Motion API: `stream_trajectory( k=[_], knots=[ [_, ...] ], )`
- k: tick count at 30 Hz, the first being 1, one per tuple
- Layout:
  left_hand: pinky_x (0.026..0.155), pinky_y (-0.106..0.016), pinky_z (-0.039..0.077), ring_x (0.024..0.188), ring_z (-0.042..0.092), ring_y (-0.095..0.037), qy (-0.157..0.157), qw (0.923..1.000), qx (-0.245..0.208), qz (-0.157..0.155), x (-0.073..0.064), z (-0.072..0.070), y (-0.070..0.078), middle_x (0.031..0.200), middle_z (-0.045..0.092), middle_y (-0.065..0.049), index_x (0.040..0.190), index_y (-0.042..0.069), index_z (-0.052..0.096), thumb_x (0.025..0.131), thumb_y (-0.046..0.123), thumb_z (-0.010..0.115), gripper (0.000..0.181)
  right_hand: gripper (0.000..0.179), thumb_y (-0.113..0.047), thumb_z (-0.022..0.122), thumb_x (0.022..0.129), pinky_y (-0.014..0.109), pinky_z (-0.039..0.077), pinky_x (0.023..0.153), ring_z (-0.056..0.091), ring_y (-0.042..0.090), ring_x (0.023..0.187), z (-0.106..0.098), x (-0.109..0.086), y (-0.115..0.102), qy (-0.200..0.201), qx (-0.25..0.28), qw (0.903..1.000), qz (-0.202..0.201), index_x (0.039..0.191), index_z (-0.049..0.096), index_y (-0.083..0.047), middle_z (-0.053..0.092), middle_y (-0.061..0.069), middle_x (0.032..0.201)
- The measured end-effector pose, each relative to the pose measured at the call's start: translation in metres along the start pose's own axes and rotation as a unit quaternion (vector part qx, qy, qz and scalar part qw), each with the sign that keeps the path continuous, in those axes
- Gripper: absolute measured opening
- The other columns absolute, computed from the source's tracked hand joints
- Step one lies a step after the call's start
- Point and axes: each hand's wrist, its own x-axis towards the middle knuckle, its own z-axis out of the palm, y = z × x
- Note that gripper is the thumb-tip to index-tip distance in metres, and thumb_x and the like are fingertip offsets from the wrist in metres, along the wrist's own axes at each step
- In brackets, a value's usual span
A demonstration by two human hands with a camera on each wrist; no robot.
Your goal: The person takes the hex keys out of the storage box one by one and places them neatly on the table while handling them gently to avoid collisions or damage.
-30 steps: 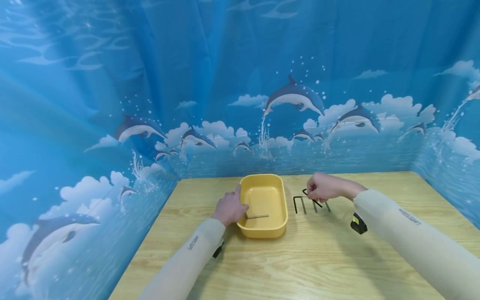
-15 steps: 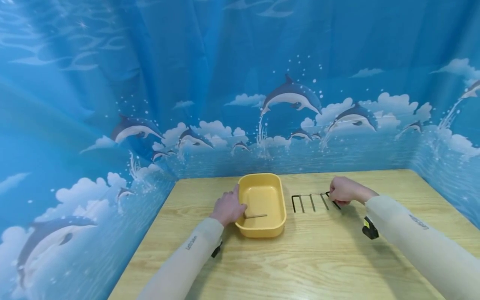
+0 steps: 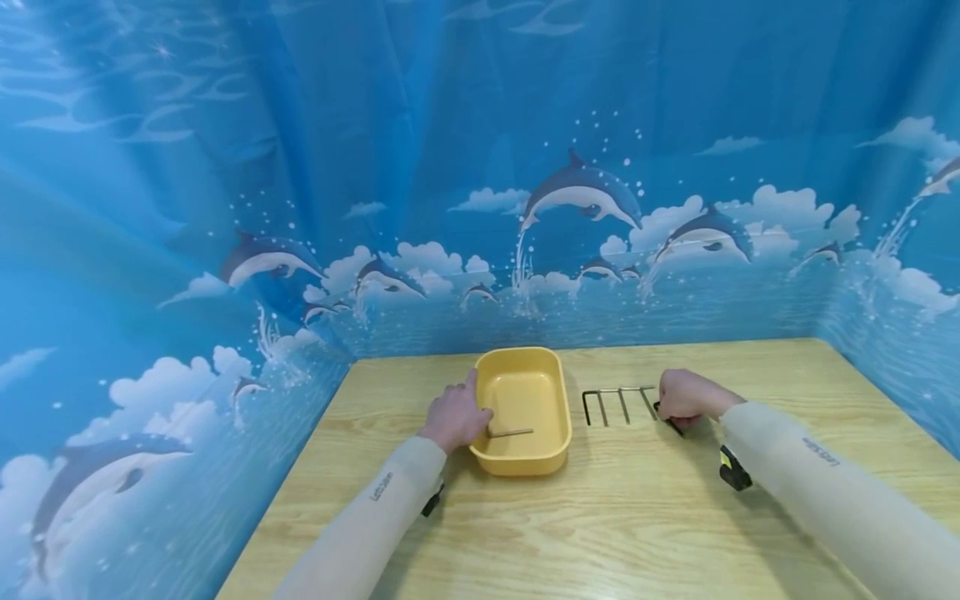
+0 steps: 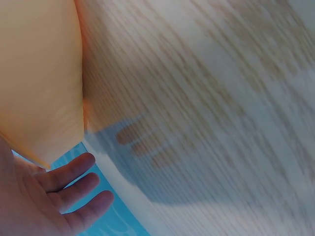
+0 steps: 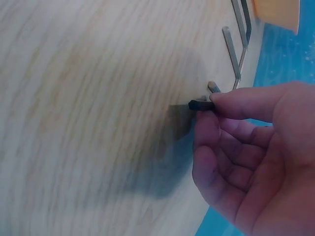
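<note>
My right hand (image 3: 684, 395) pinches a black hex key (image 5: 200, 105) between thumb and fingertips, low over the table, its dark end poking out. Just left of it lies a row of hex keys (image 3: 624, 407), one black at the far left and several metallic, their long arms parallel. At the left my left hand (image 3: 456, 413) holds the side rim of a yellow plastic bin (image 3: 557, 461), thumb over the inside and the other fingers outside. Three of its fingers (image 4: 81, 187) stand free of the wall in the left wrist view. One metallic hex key (image 3: 512, 432) lies inside the bin.
A wood-grain table (image 3: 525, 533) carries everything. Blue dolphin-print curtains (image 3: 450, 167) rise along its back, left and right edges, close behind the bin and the hex keys.
My right hand has carried the black hex key rightward from over the row to its right end, then slightly lower toward the table. My left hand has stayed on the bin.
</note>
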Motion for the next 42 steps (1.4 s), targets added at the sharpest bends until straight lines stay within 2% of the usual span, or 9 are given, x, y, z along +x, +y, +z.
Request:
stream_trajectory(
  k=[6,12,22,31,42],
  knots=[
    [0.1,-0.053,0.049,0.125,0.056,-0.038,0.001,1.0,-0.001,0.001,0.001,0.001,0.0,0.138,0.057,-0.022,0.161,0.01,0.021,0.096,0.041,0.059,0.081,0.034,-0.002,0.059,0.083,0.023,0.036,0.042,0.048,0.01,0.042,0.003,0.0,-0.002,0.0,-0.001,1.0,0.002,0.051,0.057,-0.013,0.058,-0.001,0.047],
    [0.096,-0.053,0.051,0.121,0.058,-0.038,0.014,0.9998,0.005,0.012,0.0,0.001,-0.001,0.134,0.06,-0.023,0.159,0.008,0.023,0.095,0.04,0.06,0.081,0.036,-0.002,0.059,0.085,0.023,0.037,0.043,0.046,0.01,0.043,0.004,0.0,-0.002,-0.005,0.014,0.9999,0.007,0.052,0.054,-0.015,0.057,-0.002,0.048],
    [0.095,-0.053,0.051,0.12,0.059,-0.039,0.017,0.9998,0.004,0.013,-0.001,0.0,-0.003,0.132,0.06,-0.025,0.159,0.007,0.024,0.095,0.04,0.061,0.081,0.034,0.001,0.051,0.085,0.025,0.037,0.045,0.041,0.01,0.04,0.002,0.001,0.005,0.034,0.008,0.9989,0.031,0.054,0.062,-0.008,0.054,-0.001,0.046],
    [0.097,-0.053,0.051,0.121,0.058,-0.038,0.013,0.9998,-0.002,0.011,0.001,0.001,-0.002,0.133,0.06,-0.024,0.159,0.007,0.023,0.095,0.04,0.06,0.08,0.04,-0.002,0.052,0.089,0.028,0.04,0.049,0.043,0.012,0.04,0.002,0.007,0.015,0.058,0.019,0.997,0.048,0.051,0.058,-0.012,0.052,-0.001,0.045],
    [0.098,-0.052,0.051,0.121,0.058,-0.038,0.007,0.9999,-0.007,0.006,0.001,0.001,-0.001,0.135,0.058,-0.023,0.16,0.008,0.022,0.096,0.04,0.059,0.081,0.038,-0.004,0.055,0.089,0.028,0.043,0.051,0.045,0.012,0.041,0.003,0.017,0.021,0.075,0.041,0.995,0.051,0.053,0.055,-0.014,0.049,-0.002,0.046]
  ],
)
